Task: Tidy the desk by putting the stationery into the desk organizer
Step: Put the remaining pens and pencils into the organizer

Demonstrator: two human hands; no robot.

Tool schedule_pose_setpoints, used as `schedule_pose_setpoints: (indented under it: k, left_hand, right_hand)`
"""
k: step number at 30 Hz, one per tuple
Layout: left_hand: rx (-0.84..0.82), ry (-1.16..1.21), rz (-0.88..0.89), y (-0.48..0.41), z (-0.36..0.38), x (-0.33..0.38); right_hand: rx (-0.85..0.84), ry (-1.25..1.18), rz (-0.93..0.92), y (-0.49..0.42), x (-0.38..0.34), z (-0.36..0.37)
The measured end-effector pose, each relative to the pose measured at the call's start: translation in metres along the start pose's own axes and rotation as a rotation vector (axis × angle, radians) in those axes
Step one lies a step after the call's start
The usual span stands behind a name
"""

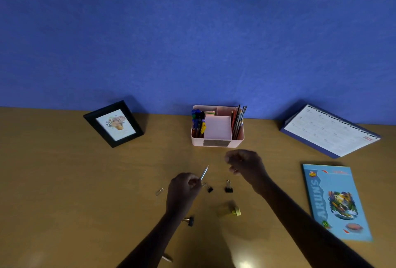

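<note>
A pink desk organizer [217, 142] stands at the back of the wooden desk, with pens on its left side and pencils on its right. My left hand [184, 190] holds a silver pen [204, 173] by its lower end, tip pointing up toward the organizer. My right hand [246, 166] hovers just in front of the organizer, fingers curled, and nothing shows in it. Two black binder clips [210, 188] [228, 188] lie between my hands. A third binder clip [189, 221] lies by my left wrist. A paper clip [159, 191] lies left of my left hand.
A small yellow-capped object [230, 211] lies near the front. A black picture frame [113, 124] leans at the back left. A spiral desk calendar [330, 130] stands at the back right, with a blue notebook [336, 201] in front of it. Another small item [167, 258] lies under my left forearm.
</note>
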State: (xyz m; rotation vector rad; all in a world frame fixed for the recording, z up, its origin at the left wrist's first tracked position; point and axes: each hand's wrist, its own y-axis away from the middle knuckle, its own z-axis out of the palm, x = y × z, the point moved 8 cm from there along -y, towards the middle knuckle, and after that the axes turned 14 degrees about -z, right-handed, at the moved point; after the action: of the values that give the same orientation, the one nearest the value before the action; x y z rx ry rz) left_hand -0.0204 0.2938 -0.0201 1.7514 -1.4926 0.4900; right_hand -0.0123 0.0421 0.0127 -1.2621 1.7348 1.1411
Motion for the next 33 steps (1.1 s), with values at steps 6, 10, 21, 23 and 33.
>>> schedule_pose_setpoints:
  k: [6, 10, 21, 23, 33]
  left_hand:
    - [-0.030, 0.125, 0.108, 0.011, 0.001, 0.045]
    - [-0.006, 0.168, 0.160, 0.017, -0.004, 0.060]
    - [0.087, 0.175, -0.036, 0.022, -0.020, 0.008]
    - [0.088, 0.165, -0.094, 0.026, -0.022, -0.006]
    - [0.160, 0.175, -0.423, 0.054, -0.046, -0.083]
  right_hand:
    - [-0.047, -0.238, 0.042, 0.026, -0.008, 0.032]
    - [0.007, -0.244, -0.009, 0.029, -0.022, 0.026]
    - [0.289, 0.022, -0.283, -0.022, -0.073, -0.065]
    - [0.344, 0.110, -0.329, -0.039, -0.077, -0.081]
    - [0.277, 0.533, -0.247, -0.099, -0.035, -0.078]
